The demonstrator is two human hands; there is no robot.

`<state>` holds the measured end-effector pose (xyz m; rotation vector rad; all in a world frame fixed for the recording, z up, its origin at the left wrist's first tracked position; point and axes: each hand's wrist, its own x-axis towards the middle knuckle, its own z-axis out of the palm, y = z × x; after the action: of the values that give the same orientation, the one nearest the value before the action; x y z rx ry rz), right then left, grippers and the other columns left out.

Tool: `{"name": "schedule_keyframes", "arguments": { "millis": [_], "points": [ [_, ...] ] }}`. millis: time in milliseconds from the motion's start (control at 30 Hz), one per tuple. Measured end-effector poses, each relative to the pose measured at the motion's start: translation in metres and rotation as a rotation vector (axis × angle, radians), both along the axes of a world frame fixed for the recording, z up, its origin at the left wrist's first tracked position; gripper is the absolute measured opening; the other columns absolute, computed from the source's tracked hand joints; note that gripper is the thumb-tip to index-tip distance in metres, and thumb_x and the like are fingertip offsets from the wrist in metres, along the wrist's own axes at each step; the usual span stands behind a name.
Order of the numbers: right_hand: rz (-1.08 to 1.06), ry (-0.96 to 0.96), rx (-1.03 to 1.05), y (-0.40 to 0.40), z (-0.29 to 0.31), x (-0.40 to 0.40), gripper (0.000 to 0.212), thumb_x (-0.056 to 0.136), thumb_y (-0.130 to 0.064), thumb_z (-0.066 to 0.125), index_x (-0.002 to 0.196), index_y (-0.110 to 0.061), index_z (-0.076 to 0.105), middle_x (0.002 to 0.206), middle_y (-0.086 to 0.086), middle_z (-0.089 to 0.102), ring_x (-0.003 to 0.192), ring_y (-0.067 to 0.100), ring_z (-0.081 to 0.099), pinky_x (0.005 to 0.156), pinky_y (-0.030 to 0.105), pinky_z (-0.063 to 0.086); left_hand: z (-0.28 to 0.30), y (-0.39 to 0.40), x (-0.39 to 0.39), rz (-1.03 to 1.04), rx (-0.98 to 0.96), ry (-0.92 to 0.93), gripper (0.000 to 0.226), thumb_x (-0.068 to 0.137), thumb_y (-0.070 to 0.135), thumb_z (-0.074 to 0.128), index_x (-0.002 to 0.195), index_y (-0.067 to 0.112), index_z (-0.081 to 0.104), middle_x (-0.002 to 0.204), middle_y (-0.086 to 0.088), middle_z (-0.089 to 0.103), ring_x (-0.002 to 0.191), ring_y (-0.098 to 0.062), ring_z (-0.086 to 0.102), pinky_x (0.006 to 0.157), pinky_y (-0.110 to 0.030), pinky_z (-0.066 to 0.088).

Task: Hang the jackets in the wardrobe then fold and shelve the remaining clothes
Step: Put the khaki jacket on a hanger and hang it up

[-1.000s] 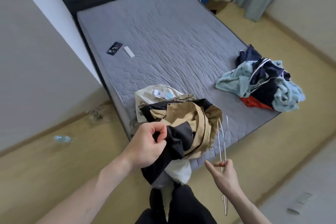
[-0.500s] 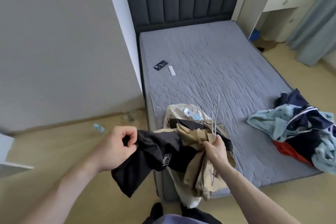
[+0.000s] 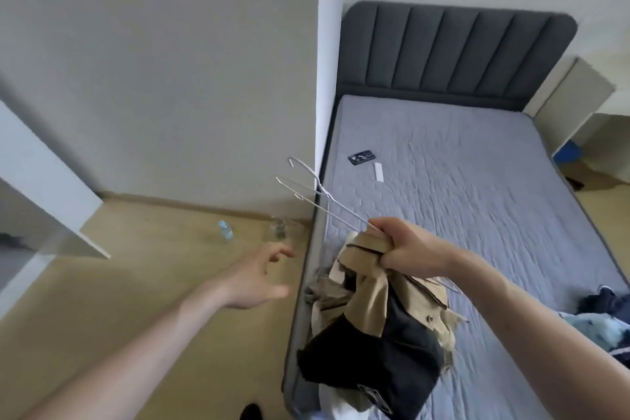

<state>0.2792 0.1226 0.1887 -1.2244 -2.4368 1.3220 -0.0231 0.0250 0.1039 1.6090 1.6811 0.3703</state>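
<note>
— Where does the view sit?
— On the person's head, looking forward and down over the bed [image 3: 460, 201] corner and floor [image 3: 136, 283], close above both forearms.
— Any second view?
— Only this one.

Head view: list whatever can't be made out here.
- Clothes pile: cut off by the right edge.
- Hangers: lower parts hidden by the right hand and the tan and black jacket.
- Phone screen: too small to read.
- Wardrobe: not identifiable; only a blurred white panel at left.
</note>
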Motion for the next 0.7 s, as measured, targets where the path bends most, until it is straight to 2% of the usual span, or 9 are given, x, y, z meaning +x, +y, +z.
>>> {"name": "schedule_keyframes", "arguments": {
  "millis": [100,167,233,267,367,433,500,567,700],
  "points": [
    [0.043,0.064,-0.008,-0.003,0.010,0.000,0.028,0.065,-0.001,0.054,0.069,-0.025,0.041,0.063,-0.014,0.040,0.059,0.008,0.038,0.055,0.023,0.030,0.009,0.012,0.063,-0.049,0.053,-0.305,0.088,0.062,0.050,0.090,0.137,0.053,0.044,0.130,0.034,0.055,0.124,0.017,0.048,0.104,-0.016,0.043],
    [0.032,0.078,-0.004,-0.005,0.010,0.007,0.027,0.064,-0.006,0.056,0.070,-0.024,0.037,0.064,-0.013,0.037,0.060,0.010,0.035,0.055,0.026,0.028,0.006,0.019,0.094,-0.050,0.096,-0.425,0.075,0.068,0.030,0.092,0.132,0.044,0.057,0.121,0.028,0.067,0.113,0.007,0.062,0.096,-0.016,0.049],
    [-0.005,0.082,-0.009,-0.007,0.003,0.019,0.030,0.063,-0.007,0.057,0.071,-0.023,0.033,0.065,-0.011,0.034,0.061,0.010,0.031,0.055,0.027,0.026,0.004,0.022,0.114,-0.036,0.131,-0.392,0.033,0.076,0.022,0.082,0.108,0.026,0.073,0.097,0.012,0.074,0.090,-0.002,0.066,0.088,-0.041,0.056],
    [-0.032,0.080,-0.017,-0.009,-0.002,0.027,0.032,0.062,-0.008,0.058,0.072,-0.022,0.031,0.066,-0.011,0.033,0.061,0.010,0.030,0.056,0.028,0.025,0.002,0.021,0.121,-0.045,0.139,-0.341,0.019,0.080,0.025,0.075,0.098,0.019,0.074,0.089,0.005,0.074,0.083,-0.005,0.064,0.094,-0.051,0.050],
    [-0.182,0.086,-0.110,-0.018,-0.027,0.060,0.038,0.062,-0.015,0.066,0.073,-0.021,0.030,0.066,-0.012,0.041,0.058,0.009,0.033,0.055,0.025,0.028,-0.001,0.012,0.132,0.010,0.148,-0.331,0.016,0.082,0.033,0.061,0.088,0.024,0.072,0.083,0.010,0.073,0.082,-0.002,0.065,0.085,-0.038,0.056],
    [-0.337,0.118,-0.232,-0.028,-0.050,0.087,0.051,0.065,-0.031,0.080,0.077,-0.022,0.031,0.079,-0.010,0.066,0.058,0.007,0.044,0.055,0.019,0.033,-0.001,0.006,0.136,0.092,0.195,-0.384,0.019,0.080,0.020,0.054,0.083,0.028,0.071,0.077,0.018,0.071,0.076,0.008,0.061,0.072,-0.018,0.049],
    [-0.501,0.096,-0.303,-0.044,-0.076,0.109,0.062,0.067,-0.057,0.086,0.078,-0.020,0.037,0.087,-0.011,0.074,0.060,0.006,0.048,0.059,0.022,0.036,-0.001,-0.002,0.139,0.117,0.194,-0.414,0.019,0.074,0.012,0.048,0.079,0.015,0.066,0.068,0.010,0.064,0.068,-0.001,0.055,0.066,-0.025,0.043],
    [-0.681,0.008,-0.328,-0.061,-0.104,0.124,0.071,0.069,-0.077,0.075,0.081,-0.011,0.051,0.078,-0.008,0.073,0.053,0.008,0.043,0.055,0.025,0.035,0.001,-0.010,0.143,0.106,0.178,-0.443,0.017,0.074,0.014,0.048,0.077,0.004,0.061,0.066,0.000,0.058,0.067,-0.010,0.049,0.063,-0.032,0.039],
    [-0.891,-0.146,-0.557,-0.094,-0.153,0.126,0.092,0.072,-0.086,0.058,0.105,0.000,0.066,0.085,0.002,0.076,0.041,0.010,0.038,0.044,0.021,0.032,0.013,-0.022,0.157,0.128,0.116,-0.502,0.018,0.085,0.015,0.055,0.076,0.000,0.061,0.061,-0.004,0.051,0.059,-0.014,0.043,0.056,-0.031,0.033]
  ]
}}
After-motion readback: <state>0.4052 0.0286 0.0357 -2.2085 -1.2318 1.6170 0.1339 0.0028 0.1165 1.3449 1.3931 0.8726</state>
